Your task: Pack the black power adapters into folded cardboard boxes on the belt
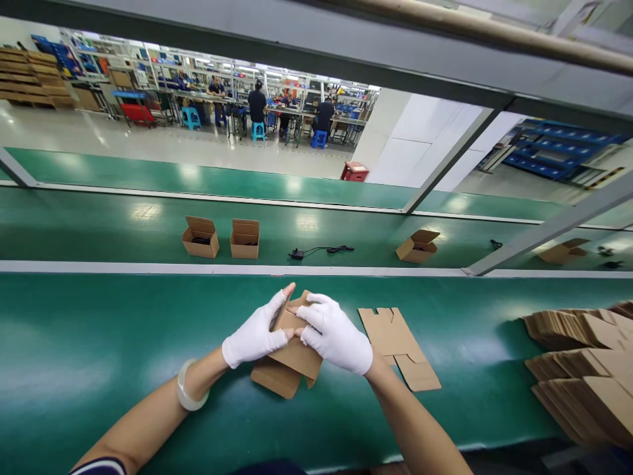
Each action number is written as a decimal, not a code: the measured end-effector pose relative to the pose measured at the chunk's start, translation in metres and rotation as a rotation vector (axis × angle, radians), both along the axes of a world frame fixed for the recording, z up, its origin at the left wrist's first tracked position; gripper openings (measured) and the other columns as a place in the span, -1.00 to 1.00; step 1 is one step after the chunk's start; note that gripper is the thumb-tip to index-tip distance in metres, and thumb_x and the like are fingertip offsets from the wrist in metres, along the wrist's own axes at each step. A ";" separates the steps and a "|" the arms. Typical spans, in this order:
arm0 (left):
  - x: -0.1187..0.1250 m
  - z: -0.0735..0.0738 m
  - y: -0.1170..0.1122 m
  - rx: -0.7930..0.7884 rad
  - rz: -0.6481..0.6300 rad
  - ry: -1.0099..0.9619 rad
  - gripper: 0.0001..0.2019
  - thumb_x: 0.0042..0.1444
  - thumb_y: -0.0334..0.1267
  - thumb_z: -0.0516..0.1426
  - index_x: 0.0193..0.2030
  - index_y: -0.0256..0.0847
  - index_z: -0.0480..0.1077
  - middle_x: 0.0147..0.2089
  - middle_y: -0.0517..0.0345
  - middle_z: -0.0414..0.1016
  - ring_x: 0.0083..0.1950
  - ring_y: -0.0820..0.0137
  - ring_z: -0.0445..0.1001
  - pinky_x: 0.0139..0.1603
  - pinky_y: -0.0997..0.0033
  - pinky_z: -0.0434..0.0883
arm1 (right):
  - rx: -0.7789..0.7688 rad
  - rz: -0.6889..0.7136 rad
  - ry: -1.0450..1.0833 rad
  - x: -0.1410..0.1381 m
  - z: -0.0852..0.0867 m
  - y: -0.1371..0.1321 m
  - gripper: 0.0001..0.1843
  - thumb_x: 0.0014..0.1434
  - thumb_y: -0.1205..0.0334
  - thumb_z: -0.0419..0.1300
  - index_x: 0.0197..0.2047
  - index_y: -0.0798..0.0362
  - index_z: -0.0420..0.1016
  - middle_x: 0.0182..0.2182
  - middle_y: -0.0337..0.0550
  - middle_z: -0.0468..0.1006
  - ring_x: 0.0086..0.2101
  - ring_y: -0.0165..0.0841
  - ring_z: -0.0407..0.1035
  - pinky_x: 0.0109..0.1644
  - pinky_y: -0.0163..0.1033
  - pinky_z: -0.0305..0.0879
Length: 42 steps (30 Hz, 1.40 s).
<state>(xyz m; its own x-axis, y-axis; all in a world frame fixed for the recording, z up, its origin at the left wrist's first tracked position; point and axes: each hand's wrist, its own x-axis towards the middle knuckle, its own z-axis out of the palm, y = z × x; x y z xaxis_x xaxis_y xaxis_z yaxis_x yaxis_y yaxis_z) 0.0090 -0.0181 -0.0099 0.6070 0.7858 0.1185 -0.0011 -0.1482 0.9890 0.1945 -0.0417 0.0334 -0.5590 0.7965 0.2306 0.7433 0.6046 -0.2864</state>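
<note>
Folding a cardboard box (301, 357) between our hands, over the green bench (119, 310).
Our left hand (254, 336) pinches its left side, thumb and fingers apart; our right hand (337, 335) presses bent fingers onto it, left of a flat carton (393, 336).

Texts, labels, brands, numbers, signs: none legible.
</note>
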 end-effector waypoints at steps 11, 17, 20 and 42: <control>-0.012 0.014 0.001 0.370 0.065 0.231 -0.75 -0.01 -0.09 0.14 -0.28 -0.19 0.27 -0.04 0.02 0.29 -0.05 0.25 0.36 -0.09 0.26 0.38 | -0.370 -0.406 0.780 0.013 -0.014 0.003 -0.55 0.27 0.18 -0.19 0.18 0.04 0.19 0.05 0.03 0.41 -0.01 -0.25 0.33 0.02 -0.09 0.29; -0.007 0.011 0.003 0.442 0.038 0.154 -0.75 -0.05 -0.13 0.18 -0.30 -0.18 0.24 0.18 -0.06 0.23 0.09 0.17 0.35 0.07 0.16 0.32 | -0.995 -0.126 1.084 0.003 -0.028 0.007 -0.48 0.13 0.06 0.05 0.14 0.06 0.24 0.02 0.04 0.44 -0.04 -0.18 0.37 -0.01 -0.08 0.32; -0.008 0.010 0.003 0.452 0.058 0.134 -0.74 -0.07 -0.17 0.19 -0.28 -0.18 0.24 0.12 -0.06 0.32 0.04 0.20 0.39 0.05 0.19 0.34 | -1.045 -0.098 1.097 0.001 -0.028 0.010 -0.42 -0.05 0.03 0.22 0.05 0.07 0.34 0.03 0.05 0.43 -0.02 -0.11 0.35 0.00 -0.05 0.30; -0.009 0.001 0.019 0.569 0.483 -0.110 -0.58 -0.03 -0.05 0.16 -0.07 -0.20 0.25 -0.04 -0.01 0.40 -0.03 0.27 0.43 0.02 0.26 0.38 | -0.780 -0.479 0.825 0.023 -0.026 0.036 -0.44 -0.11 -0.22 0.21 -0.21 0.07 0.50 -0.18 0.08 0.57 -0.16 -0.06 0.46 -0.03 -0.05 0.37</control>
